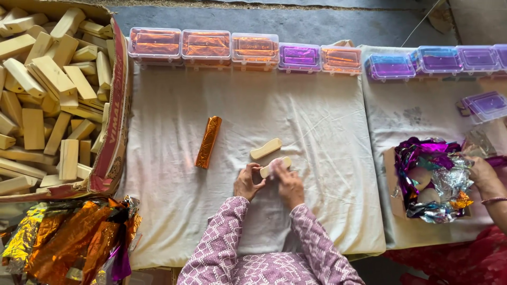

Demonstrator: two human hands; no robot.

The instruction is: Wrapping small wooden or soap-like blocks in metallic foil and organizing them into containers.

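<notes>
My left hand (247,182) and my right hand (287,182) both grip a small rounded pale wooden piece (274,166), held just above a white cloth (174,121). A second, similar wooden piece (265,149) lies on the cloth just beyond my hands. A long block wrapped in orange foil (208,142) lies to the left of it. My sleeves are purple with a white pattern.
A cardboard box (113,132) at left holds several bare wooden blocks. Orange foil sheets (68,237) lie at lower left. Clear lidded boxes (206,46) with orange or purple contents line the far edge. At right, another person's hand (483,174) is in a heap of purple and silver foil (433,177).
</notes>
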